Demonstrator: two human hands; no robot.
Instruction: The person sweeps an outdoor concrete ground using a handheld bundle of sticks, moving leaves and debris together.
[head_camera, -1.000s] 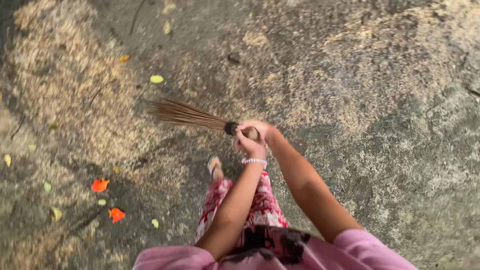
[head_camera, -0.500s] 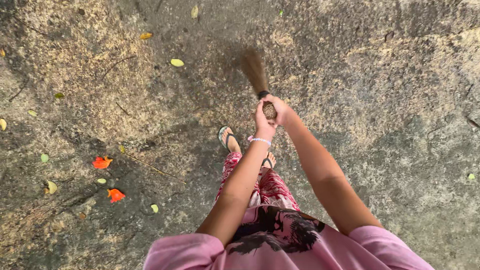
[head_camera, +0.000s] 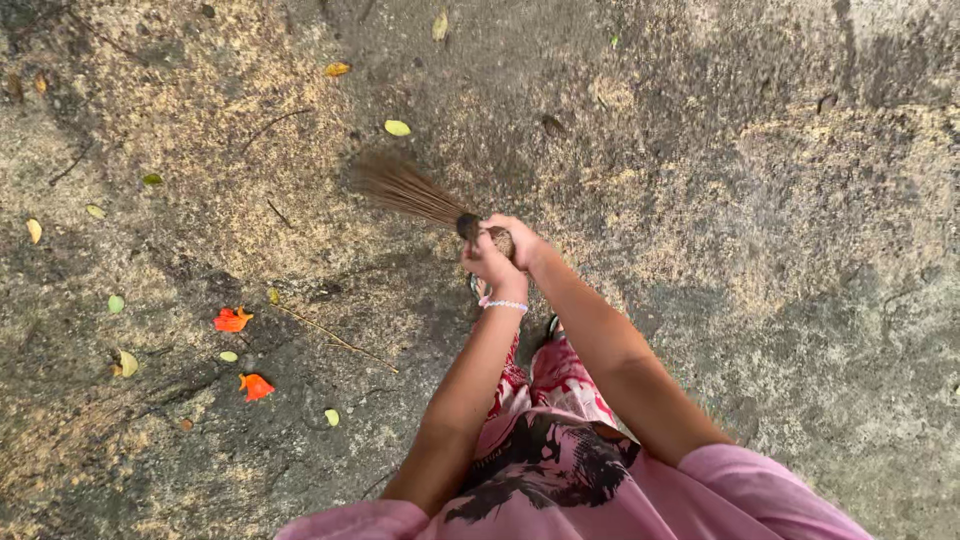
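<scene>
Above the rough concrete ground (head_camera: 760, 300), both hands gripped the stick broom (head_camera: 420, 195) at its bound end, left hand (head_camera: 487, 263) and right hand (head_camera: 520, 240) with fingers wrapped tight; its bristles pointed up-left, toward a yellow leaf (head_camera: 397, 128).

The light is soft and even, like a cloudy day, with no glare. My broom (head_camera: 405, 190) looks blurry at its bristle tips, and a faint dark shadow lies on the ground (head_camera: 780, 200) under my arms.
</scene>
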